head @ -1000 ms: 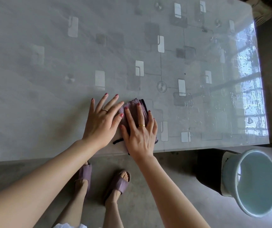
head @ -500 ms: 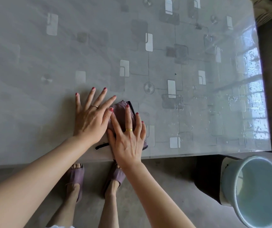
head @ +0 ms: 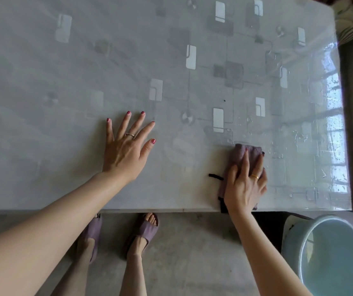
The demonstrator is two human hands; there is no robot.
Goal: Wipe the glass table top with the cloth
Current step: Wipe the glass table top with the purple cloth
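The glass table top (head: pixel 64 82) fills the upper part of the view, pale grey with a pattern of squares beneath it. A folded mauve cloth (head: pixel 240 154) with a dark trim lies near the table's front edge, right of centre. My right hand (head: pixel 246 184) presses flat on the cloth, fingers straight and pointing away from me. My left hand (head: pixel 127 144) rests flat on the bare glass with fingers spread, well to the left of the cloth. Water drops and streaks show on the glass at the right end.
A pale blue bucket (head: pixel 295 248) stands on the concrete floor at the lower right, just beyond the table's corner. My feet in mauve slippers (head: pixel 147 229) are under the front edge. A dark gap lies beside the bucket.
My right hand has slid the cloth to the right along the front edge, away from my left hand. The left hand no longer touches the cloth and rests on bare glass.
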